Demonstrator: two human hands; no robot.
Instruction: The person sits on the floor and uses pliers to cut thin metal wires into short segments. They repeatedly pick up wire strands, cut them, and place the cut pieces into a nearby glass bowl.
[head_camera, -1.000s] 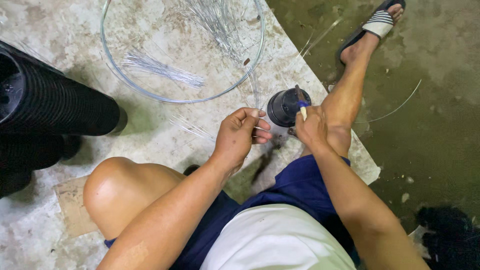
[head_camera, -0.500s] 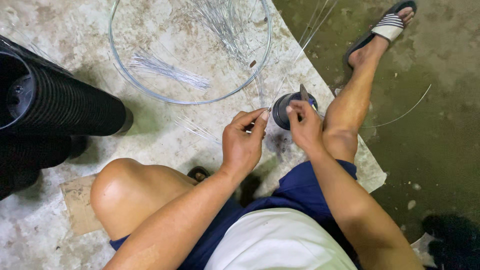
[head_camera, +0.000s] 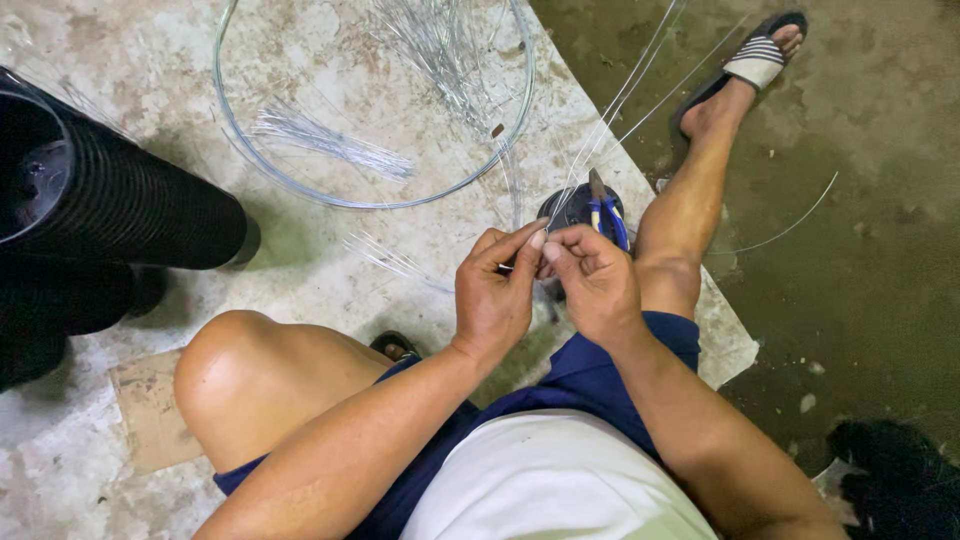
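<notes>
The person wears a white top (head_camera: 560, 480) at six o'clock and dark blue shorts (head_camera: 590, 375) just above it. The arms are bare to both hands, left hand (head_camera: 495, 295) and right hand (head_camera: 598, 283). At one o'clock, a black sandal (head_camera: 750, 60) with a grey-and-white striped strap sits on one foot.

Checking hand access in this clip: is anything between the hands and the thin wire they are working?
Nothing visible. The left hand and right hand already pinch the thin wire between their fingertips, just in front of the blue-handled pliers.
</notes>
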